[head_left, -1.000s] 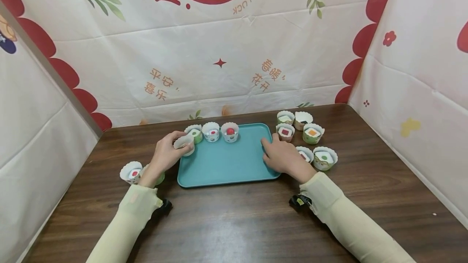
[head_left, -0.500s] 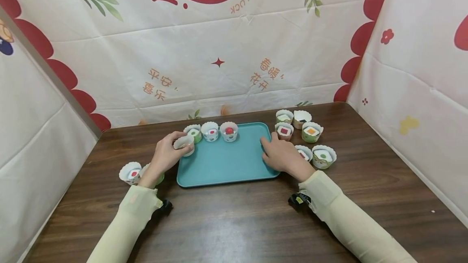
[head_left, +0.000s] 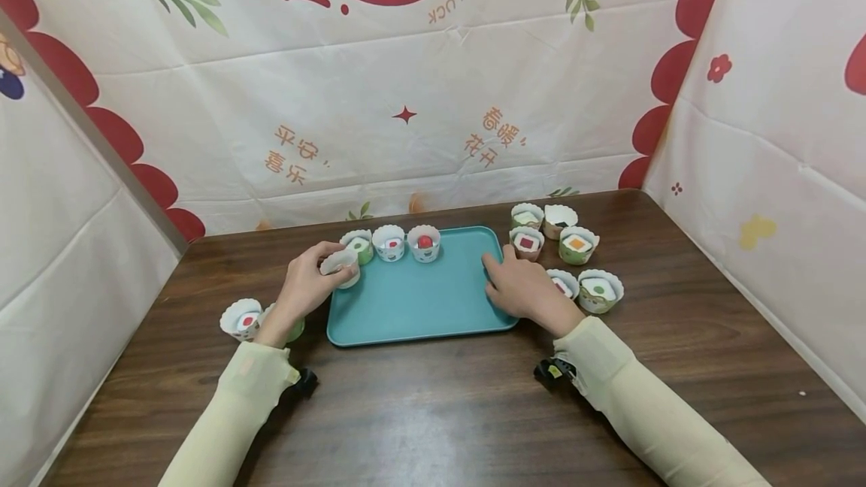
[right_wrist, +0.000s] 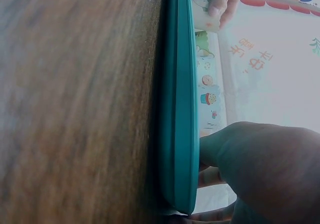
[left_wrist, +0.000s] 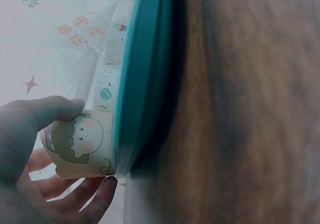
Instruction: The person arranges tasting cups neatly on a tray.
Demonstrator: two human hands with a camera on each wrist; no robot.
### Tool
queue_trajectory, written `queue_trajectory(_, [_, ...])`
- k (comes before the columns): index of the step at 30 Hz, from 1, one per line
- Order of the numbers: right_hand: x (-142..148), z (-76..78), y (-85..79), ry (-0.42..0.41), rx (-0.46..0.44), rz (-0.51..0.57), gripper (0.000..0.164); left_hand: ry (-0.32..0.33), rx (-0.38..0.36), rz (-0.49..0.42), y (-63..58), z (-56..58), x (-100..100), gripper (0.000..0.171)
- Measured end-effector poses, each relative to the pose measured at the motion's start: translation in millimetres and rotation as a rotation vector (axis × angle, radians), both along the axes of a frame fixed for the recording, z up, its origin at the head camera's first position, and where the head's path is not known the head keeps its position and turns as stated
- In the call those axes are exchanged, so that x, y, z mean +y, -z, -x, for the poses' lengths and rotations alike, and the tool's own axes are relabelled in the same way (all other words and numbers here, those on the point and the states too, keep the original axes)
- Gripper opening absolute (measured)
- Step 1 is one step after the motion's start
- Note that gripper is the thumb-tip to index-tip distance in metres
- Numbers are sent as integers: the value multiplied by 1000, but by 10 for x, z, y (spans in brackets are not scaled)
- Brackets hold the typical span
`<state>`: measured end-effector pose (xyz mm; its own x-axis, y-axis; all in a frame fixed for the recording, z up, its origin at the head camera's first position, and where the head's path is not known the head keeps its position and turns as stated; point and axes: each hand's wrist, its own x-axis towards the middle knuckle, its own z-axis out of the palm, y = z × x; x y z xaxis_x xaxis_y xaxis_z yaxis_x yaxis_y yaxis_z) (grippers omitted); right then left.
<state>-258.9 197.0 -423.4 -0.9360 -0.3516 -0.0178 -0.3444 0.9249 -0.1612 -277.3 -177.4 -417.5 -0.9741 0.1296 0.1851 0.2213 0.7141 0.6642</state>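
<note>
My left hand [head_left: 307, 284] grips a paper baking cup [head_left: 343, 269] by its sides at the left end of the teal tray [head_left: 419, 307]. In the left wrist view that cup [left_wrist: 85, 139] shows a cartoon face, and its base is right at the tray rim. On the tray's back edge stand a green cup [head_left: 359, 247] and two white cups, one [head_left: 390, 252] with a red-centred white piece, the other [head_left: 424, 254] with a red ball. My right hand [head_left: 531, 288] holds the tray's right rim, thumb over the inside, other fingers past the edge.
Right of the tray stand several filled cups, among them one with an orange centre [head_left: 577, 258] and one with a green centre [head_left: 601, 304]. At the left, a white cup [head_left: 241, 328] stands beside another partly hidden by my left wrist. A printed cloth [head_left: 419, 81] hangs behind the table.
</note>
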Motion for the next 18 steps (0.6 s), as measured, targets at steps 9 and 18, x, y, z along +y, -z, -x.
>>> queue_trajectory(9, [-14,11,-3,-2,2,-10,46,0,9,5,-23,-8,-18,56])
queue_trajectory(18, [-18,1,0,8,-1,0,40,16,-14,8,-68,-10,4,57])
